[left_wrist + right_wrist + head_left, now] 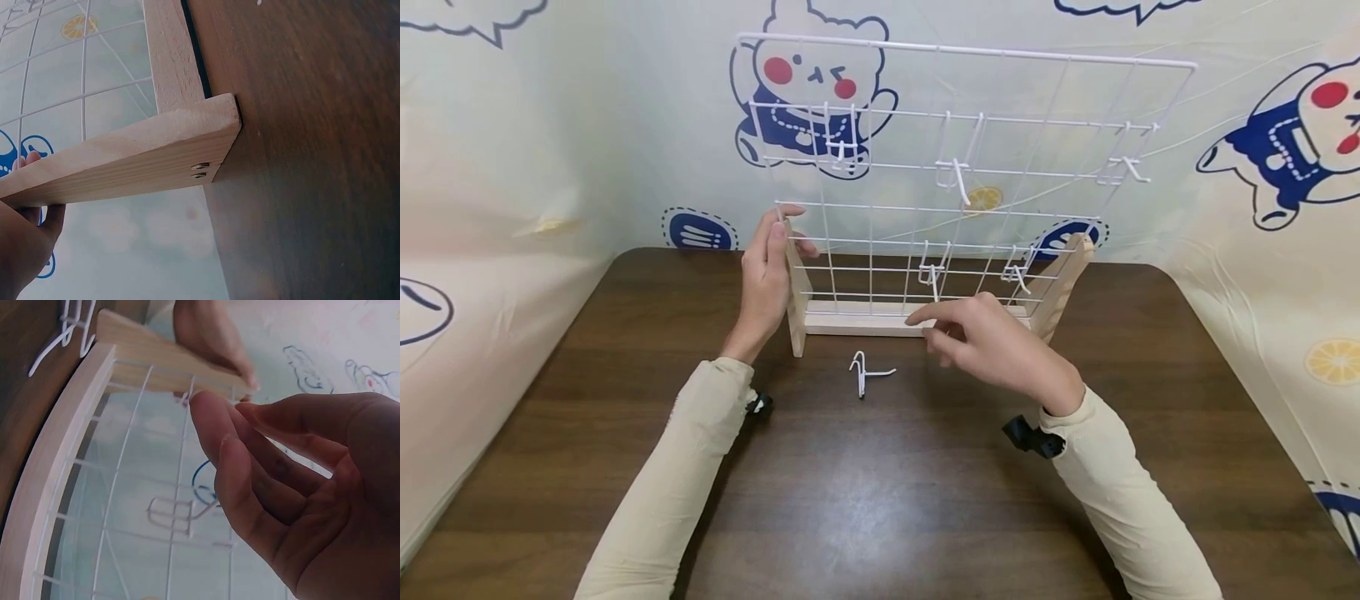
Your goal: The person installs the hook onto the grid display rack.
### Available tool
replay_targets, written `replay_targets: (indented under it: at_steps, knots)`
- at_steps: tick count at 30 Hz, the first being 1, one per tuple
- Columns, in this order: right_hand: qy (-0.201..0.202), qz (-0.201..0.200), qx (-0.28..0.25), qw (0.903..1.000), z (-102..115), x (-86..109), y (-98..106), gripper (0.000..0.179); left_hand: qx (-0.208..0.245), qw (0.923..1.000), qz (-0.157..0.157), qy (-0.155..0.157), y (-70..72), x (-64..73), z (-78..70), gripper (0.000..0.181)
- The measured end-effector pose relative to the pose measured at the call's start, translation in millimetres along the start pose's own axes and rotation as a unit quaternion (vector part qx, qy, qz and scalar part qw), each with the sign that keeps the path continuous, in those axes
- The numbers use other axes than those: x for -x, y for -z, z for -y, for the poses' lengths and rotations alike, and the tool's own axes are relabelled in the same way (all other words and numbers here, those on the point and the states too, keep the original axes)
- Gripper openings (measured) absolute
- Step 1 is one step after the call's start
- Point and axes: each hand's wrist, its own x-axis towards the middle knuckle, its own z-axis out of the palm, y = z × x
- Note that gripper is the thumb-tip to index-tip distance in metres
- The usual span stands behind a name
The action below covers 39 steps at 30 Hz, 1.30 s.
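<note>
A white wire grid rack on a wooden base stands upright on the table. My left hand grips the upper part of its left wooden side piece, thumb on the near side and fingers reaching behind. In front of the base, my right hand hovers with loosely bent fingers and holds nothing; the right wrist view also shows no object in it. A loose white wire hook lies on the table between the hands. Several similar hooks hang on the grid, among them a lower one just above my right hand.
The brown wooden table ends behind the rack at a cloth backdrop printed with cartoon bears. The right wooden side piece stands beyond my right hand. More hooks hang higher, including an upper middle one.
</note>
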Motion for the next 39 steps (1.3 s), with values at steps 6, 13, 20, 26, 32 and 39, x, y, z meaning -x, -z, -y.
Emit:
replay_targets:
  at_steps: [6, 13, 20, 26, 32, 39]
  knots:
    - [0.016, 0.025, -0.013, 0.9995, 10.1, 3.0, -3.0, 0.020, 0.010, 0.9999, -0.005, 0.000, -0.9, -0.3, 0.0, 0.037]
    - [0.057, 0.042, 0.002, 0.9975, 10.0, -1.7, -16.3, 0.020, 0.014, 0.9999, -0.007, -0.004, -0.9, -0.2, 1.3, 0.038]
    - [0.055, 0.068, 0.011, 0.9961, 2.2, -9.0, -34.2, 0.019, 0.014, 0.9998, -0.010, -0.006, -0.8, -0.9, 3.2, 0.037]
    - [0.051, 0.067, 0.021, 0.9962, -10.3, -15.4, -47.7, 0.018, 0.009, 0.9999, -0.007, -0.006, -1.2, -1.4, 2.6, 0.038]
    - [0.043, 0.058, 0.019, 0.9972, -21.6, -21.0, -60.2, 0.019, 0.008, 0.9999, -0.008, -0.008, -1.8, -1.7, 2.5, 0.036]
    - [0.015, 0.079, 0.010, 0.9967, -32.1, -26.3, -74.8, 0.023, 0.008, 0.9999, -0.011, -0.006, -1.6, -2.2, 5.2, 0.036]
